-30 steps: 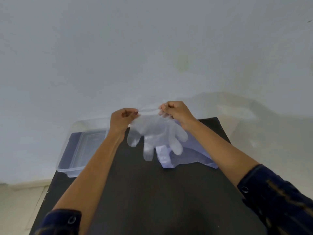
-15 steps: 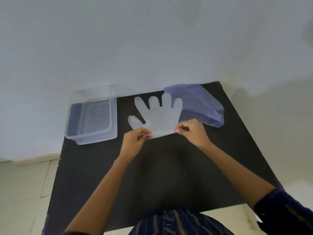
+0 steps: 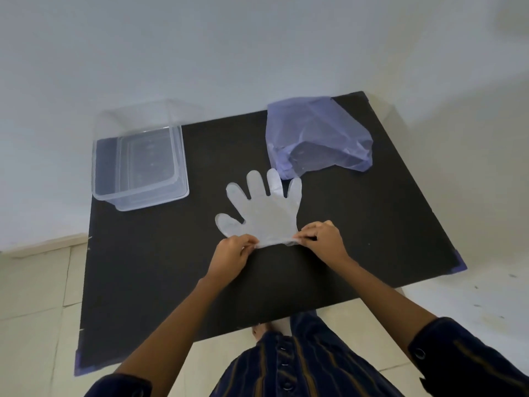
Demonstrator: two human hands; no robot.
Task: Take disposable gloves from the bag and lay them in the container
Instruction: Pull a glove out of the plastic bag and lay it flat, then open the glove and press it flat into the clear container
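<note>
1. Glove (image 3: pixel 264 214): 1 clear, thin plastic disposable glove, lying flat on the black table (image 3: pixel 372 224), roughly mid-table. Fingers spread, pointing away from the person; thumb sticks out to the left. Cuff edge nearest the person, slightly bunched.
2. Left hand (image 3: pixel 233 255): fingertips pressed together, pinching the cuff's left corner. Hand curled, knuckles up.
3. Right hand (image 3: pixel 322 239): same, thumb + fingers pinching the cuff's right corner. Cuff stretched between the 2 hands.
4. Bag (image 3: pixel 317 136): 1 pale purple see-through plastic bag, crumpled, far right part of table. Its mouth faces the glove; the near edge touches or overlaps the glove's fingertips, can't tell which. Contents not clear through the film.
5. Container (image 3: pixel 183 167): 1 clear rectangular plastic tub, far left of table, apart from the glove. Open top, no glove seen inside. Faint moulded marks on its base, too small to read.
6. Writing/brands: none readable on glove, bag or tub.
7. Other: dark striped shirt w/ buttons (image 3: pixel 289 365), sleeves pushed up both forearms; purple tape at 2 table corners (image 3: pixel 458 262); pale tiled floor (image 3: pixel 31 296); plain white wall (image 3: pixel 200 47) behind.
</note>
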